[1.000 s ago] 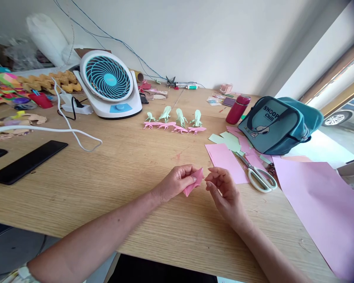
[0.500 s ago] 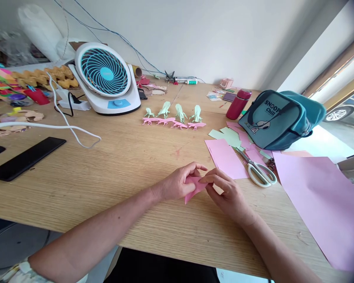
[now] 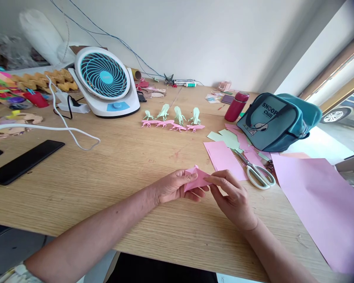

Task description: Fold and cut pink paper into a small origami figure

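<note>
A small folded piece of pink paper (image 3: pixel 198 181) is held between both hands above the front of the table. My left hand (image 3: pixel 179 185) is closed on it, thumb on top and fingers curled beneath. My right hand (image 3: pixel 231 196) pinches the paper's right-hand point between thumb and fingertips. Behind the hands lies a stack of pink paper sheets (image 3: pixel 224 160). Farther back stand several green folded paper insects (image 3: pixel 179 114), with a row of pink folded paper insects (image 3: pixel 164 123) in front of them.
Scissors (image 3: pixel 261 177) with white handles lie right of the stack, near green paper scraps (image 3: pixel 228 138). A large pink sheet (image 3: pixel 318 204) covers the right side. Behind are a red flask (image 3: pixel 236 107) and a teal bag (image 3: pixel 273 120). A fan (image 3: pixel 106 78) and black slab (image 3: pixel 26 162) are left.
The left hand has turned so its thumb lies on top and its fingers show underneath. More of the folded paper's face now shows, and the right hand still pinches its right end.
</note>
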A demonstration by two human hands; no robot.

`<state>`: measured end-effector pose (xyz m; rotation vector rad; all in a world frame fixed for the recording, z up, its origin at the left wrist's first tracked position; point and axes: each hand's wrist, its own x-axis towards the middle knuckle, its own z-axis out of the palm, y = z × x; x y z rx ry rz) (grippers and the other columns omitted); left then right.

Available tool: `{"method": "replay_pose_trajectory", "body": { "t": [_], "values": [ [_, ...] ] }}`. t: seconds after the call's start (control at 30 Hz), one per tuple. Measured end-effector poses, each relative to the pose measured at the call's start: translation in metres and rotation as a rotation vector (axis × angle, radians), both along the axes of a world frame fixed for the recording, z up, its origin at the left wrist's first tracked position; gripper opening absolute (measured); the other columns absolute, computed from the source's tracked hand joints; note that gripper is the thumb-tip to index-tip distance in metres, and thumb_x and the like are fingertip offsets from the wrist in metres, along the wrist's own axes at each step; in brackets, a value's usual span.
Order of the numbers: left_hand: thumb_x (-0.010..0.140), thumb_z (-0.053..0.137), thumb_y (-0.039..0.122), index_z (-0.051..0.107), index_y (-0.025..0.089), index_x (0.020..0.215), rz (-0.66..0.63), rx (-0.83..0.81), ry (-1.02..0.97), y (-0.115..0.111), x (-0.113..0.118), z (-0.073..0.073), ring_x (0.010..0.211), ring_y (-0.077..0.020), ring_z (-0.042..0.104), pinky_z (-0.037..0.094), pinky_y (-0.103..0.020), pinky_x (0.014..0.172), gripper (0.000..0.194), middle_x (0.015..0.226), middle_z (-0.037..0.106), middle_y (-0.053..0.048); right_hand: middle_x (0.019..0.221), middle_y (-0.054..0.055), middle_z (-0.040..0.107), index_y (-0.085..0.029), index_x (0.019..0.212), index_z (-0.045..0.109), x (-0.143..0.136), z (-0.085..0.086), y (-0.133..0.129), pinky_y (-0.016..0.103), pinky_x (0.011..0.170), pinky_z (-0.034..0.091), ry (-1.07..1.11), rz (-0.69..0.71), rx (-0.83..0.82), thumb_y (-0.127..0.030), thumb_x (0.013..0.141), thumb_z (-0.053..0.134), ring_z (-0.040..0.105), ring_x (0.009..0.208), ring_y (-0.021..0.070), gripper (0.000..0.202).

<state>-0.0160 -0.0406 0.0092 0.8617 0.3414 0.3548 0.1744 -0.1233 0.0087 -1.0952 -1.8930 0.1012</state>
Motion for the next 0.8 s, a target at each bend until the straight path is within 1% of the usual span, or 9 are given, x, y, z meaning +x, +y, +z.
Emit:
{"method": "replay_pose_trajectory", "body": {
  "t": [0.07, 0.13, 0.27, 0.43, 0.57, 0.7, 0.8],
  "values": [
    [0.085, 0.071, 0.041, 0.071, 0.013, 0.099, 0.015, 0.027, 0.012, 0.0004, 0.0008, -0.0009, 0.072, -0.0149, 0.068, 0.056, -0.026, 0.067, 0.032, 0.089, 0.072, -0.011, 0.095, 0.007, 0.061, -0.027, 0.118, 0.062, 0.0006, -0.0001, 0.0009, 0.033, 0.070, 0.053, -0.023, 0.011, -0.014, -0.003, 0.091, 0.052, 0.063, 0.083, 0.0189, 0.038],
    [0.086, 0.069, 0.044, 0.070, 0.012, 0.098, 0.027, 0.053, 0.036, 0.0010, 0.0012, -0.0012, 0.070, -0.0148, 0.067, 0.056, -0.026, 0.065, 0.034, 0.083, 0.071, -0.009, 0.095, 0.007, 0.061, -0.027, 0.119, 0.062, 0.0018, 0.0001, 0.0016, 0.033, 0.071, 0.053, -0.055, 0.017, -0.030, -0.003, 0.091, 0.052, 0.063, 0.084, 0.0194, 0.038],
    [0.088, 0.063, 0.048, 0.068, 0.013, 0.097, 0.056, 0.096, 0.083, 0.0020, 0.0014, -0.0023, 0.068, -0.0140, 0.065, 0.057, -0.025, 0.057, 0.037, 0.085, 0.068, -0.008, 0.094, 0.007, 0.061, -0.029, 0.119, 0.062, 0.0051, 0.0009, 0.0020, 0.033, 0.071, 0.051, -0.133, 0.049, -0.052, -0.005, 0.092, 0.051, 0.061, 0.082, 0.0194, 0.037],
    [0.086, 0.067, 0.046, 0.067, 0.013, 0.094, 0.073, 0.168, 0.130, 0.0027, 0.0024, -0.0049, 0.059, -0.0108, 0.061, 0.055, -0.021, 0.049, 0.034, 0.078, 0.065, -0.005, 0.092, 0.007, 0.062, -0.025, 0.113, 0.063, 0.0082, 0.0033, 0.0018, 0.032, 0.072, 0.050, -0.208, 0.088, -0.069, -0.008, 0.093, 0.052, 0.059, 0.080, 0.0181, 0.028],
    [0.082, 0.071, 0.044, 0.067, 0.012, 0.094, 0.049, 0.210, 0.156, 0.0028, 0.0025, -0.0053, 0.058, -0.0112, 0.062, 0.056, -0.022, 0.051, 0.034, 0.074, 0.065, -0.004, 0.090, 0.006, 0.061, -0.023, 0.108, 0.063, 0.0085, 0.0046, 0.0014, 0.031, 0.070, 0.050, -0.224, 0.112, -0.059, -0.012, 0.095, 0.051, 0.058, 0.078, 0.0172, 0.021],
    [0.080, 0.074, 0.041, 0.062, 0.013, 0.094, 0.039, 0.205, 0.160, 0.0026, 0.0016, -0.0037, 0.060, -0.0114, 0.062, 0.056, -0.023, 0.052, 0.033, 0.075, 0.064, -0.002, 0.090, 0.006, 0.060, -0.021, 0.105, 0.063, 0.0080, 0.0039, 0.0009, 0.030, 0.070, 0.050, -0.198, 0.128, -0.052, -0.010, 0.095, 0.053, 0.057, 0.078, 0.0159, 0.018],
    [0.079, 0.074, 0.038, 0.059, 0.014, 0.091, 0.040, 0.202, 0.158, 0.0012, 0.0020, -0.0016, 0.063, -0.0123, 0.063, 0.054, -0.024, 0.056, 0.031, 0.076, 0.063, -0.002, 0.090, 0.006, 0.059, -0.020, 0.105, 0.063, 0.0078, 0.0029, 0.0008, 0.030, 0.070, 0.049, -0.183, 0.136, -0.061, -0.009, 0.093, 0.057, 0.057, 0.078, 0.0156, 0.017]
  ]
}}
